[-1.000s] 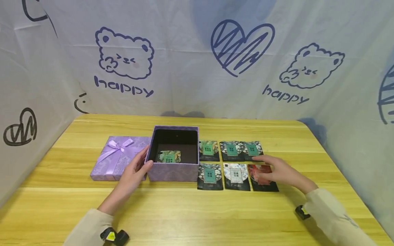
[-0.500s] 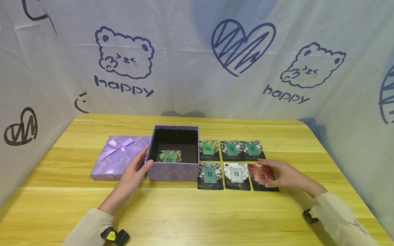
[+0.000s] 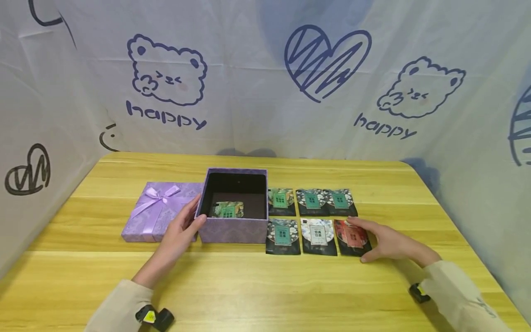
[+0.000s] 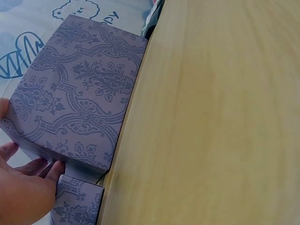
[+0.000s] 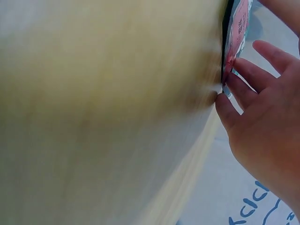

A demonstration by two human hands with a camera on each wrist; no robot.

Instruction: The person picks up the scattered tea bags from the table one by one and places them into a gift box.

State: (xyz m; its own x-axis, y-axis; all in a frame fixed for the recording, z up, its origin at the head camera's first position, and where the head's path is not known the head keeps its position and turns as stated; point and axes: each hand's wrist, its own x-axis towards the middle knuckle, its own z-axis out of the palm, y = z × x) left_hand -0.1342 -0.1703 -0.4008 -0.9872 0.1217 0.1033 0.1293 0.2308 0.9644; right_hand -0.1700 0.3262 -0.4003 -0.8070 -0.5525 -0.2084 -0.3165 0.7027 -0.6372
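Observation:
A purple patterned gift box [image 3: 234,230] stands without its lid, a green-labelled sachet [image 3: 228,210] lying inside. My left hand [image 3: 179,233] rests against its left side, thumb at the front left corner; the left wrist view shows the fingers along that wall, beside the lid. At the right end of the front row lies a red sachet [image 3: 352,236]. My right hand [image 3: 390,242] is spread at its right side, index finger at the far edge and thumb near the front corner. In the right wrist view, fingertips touch the red sachet's edge.
The lid [image 3: 138,226] with its ribbon bow lies left of the box. Right of the box are a white sachet [image 3: 318,237], a front teal-labelled sachet [image 3: 283,236], and several more in the back row. A printed cloth [image 3: 249,92] hangs behind the wooden table [image 3: 249,286].
My right hand has drawn back to the right from over the red sachet to its right edge, uncovering its label. The left hand and the box have stayed put.

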